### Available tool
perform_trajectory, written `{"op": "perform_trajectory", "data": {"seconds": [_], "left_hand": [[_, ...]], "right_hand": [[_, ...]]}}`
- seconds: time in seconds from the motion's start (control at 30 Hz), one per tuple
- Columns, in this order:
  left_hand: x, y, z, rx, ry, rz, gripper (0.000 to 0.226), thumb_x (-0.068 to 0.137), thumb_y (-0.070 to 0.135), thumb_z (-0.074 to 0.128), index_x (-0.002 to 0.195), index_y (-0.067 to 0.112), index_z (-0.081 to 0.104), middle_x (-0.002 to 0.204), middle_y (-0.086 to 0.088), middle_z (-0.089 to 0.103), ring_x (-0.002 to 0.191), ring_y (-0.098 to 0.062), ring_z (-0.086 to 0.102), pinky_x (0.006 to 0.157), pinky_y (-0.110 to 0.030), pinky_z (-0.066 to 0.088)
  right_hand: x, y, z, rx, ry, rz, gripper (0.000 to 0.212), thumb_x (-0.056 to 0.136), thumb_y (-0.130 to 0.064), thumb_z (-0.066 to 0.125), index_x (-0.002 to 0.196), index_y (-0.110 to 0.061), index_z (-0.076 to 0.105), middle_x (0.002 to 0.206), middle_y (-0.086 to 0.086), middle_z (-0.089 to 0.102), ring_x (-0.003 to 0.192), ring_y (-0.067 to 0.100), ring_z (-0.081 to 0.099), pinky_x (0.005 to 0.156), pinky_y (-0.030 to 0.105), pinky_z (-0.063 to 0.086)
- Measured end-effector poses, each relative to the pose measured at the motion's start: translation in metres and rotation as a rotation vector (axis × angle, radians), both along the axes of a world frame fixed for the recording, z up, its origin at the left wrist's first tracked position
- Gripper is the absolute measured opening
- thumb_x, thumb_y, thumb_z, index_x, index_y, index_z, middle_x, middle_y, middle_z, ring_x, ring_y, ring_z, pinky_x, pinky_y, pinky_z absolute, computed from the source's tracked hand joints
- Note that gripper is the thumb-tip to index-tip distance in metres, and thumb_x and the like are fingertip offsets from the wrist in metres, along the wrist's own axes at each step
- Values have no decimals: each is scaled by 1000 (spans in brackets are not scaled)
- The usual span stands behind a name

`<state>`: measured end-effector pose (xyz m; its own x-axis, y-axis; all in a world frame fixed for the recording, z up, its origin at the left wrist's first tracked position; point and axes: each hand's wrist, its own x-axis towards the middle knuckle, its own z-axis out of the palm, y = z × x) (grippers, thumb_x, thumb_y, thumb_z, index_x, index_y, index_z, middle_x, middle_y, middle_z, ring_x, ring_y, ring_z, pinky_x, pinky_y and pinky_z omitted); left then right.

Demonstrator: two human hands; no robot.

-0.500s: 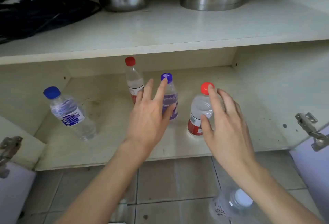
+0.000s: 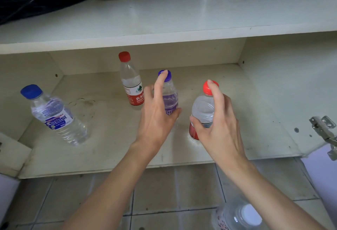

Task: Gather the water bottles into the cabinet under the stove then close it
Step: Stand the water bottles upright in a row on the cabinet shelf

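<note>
Head view: both arms reach into cabinet point(image 2: 109, 138). Left hand point(image 2: 156, 120): fingers straight, index tip on purple-cap bottle point(image 2: 171, 100). Right hand point(image 2: 220, 129): fingers curled round front red-cap bottle point(image 2: 201, 109).

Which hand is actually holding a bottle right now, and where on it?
Right hand grips the nearer red-capped bottle round its body, forefinger on the cap. Left hand only touches the purple-capped bottle, fingers straight.
</note>
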<state>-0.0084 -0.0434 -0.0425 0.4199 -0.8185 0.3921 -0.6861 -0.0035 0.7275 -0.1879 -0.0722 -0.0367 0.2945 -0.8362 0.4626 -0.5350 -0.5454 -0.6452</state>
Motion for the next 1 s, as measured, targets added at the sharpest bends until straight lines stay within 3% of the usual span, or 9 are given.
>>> {"op": "perform_trajectory", "data": {"seconds": [0.07,0.17,0.33,0.53,0.63,0.83,0.97,1.0], "left_hand": [[0,-3,0,-20,25,-4,113,80,1,95,168,32,32,144,2,46,109,38,38,88,6,36],[-4,-3,4,-44,91,-5,102,80,-12,88,163,25,41,145,-5,51,107,40,42,77,8,39],[-1,-9,5,-46,124,-10,101,82,-11,86,161,32,42,136,0,57,104,28,55,70,2,45],[-2,-17,7,-49,128,-44,101,80,-11,87,157,38,45,135,4,60,102,16,64,71,-2,48],[-6,-22,8,-59,157,-69,100,80,-12,87,156,37,46,135,5,59,103,16,63,69,-3,49],[-23,-43,4,-85,170,-90,102,77,-12,86,152,42,44,138,11,55,111,18,57,80,-2,46],[-40,-64,4,-94,184,-151,103,76,-8,87,153,44,42,143,11,56,116,5,62,93,-19,55],[-44,-70,4,-93,186,-169,103,76,-9,87,155,41,43,144,9,56,115,7,62,92,-17,55]], "right_hand": [[0,-4,-3,1,7,-1,109,85,-13,89,163,-43,20,147,-4,51,118,15,53,87,38,54],[1,-10,-5,3,-2,9,113,82,-8,90,161,-47,19,145,-5,52,114,14,54,87,38,54],[8,-22,-5,-20,-35,42,110,79,-1,88,158,-46,26,141,-10,55,110,8,53,82,19,40],[9,-37,-5,4,-82,68,106,79,0,86,154,-49,29,140,-17,54,114,5,53,86,13,37],[4,-44,-8,-3,-112,55,104,79,2,86,154,-46,31,141,-15,55,115,6,54,86,15,40],[-9,-60,-10,-14,-84,54,106,80,3,85,154,-45,28,143,-8,54,118,13,55,90,23,45],[-28,-81,-8,-30,-55,-6,103,81,1,85,155,-43,26,144,-5,53,116,16,54,91,31,49],[-34,-88,-7,-29,-48,-31,103,82,0,85,155,-43,26,144,-5,53,116,16,54,93,34,51]]}}
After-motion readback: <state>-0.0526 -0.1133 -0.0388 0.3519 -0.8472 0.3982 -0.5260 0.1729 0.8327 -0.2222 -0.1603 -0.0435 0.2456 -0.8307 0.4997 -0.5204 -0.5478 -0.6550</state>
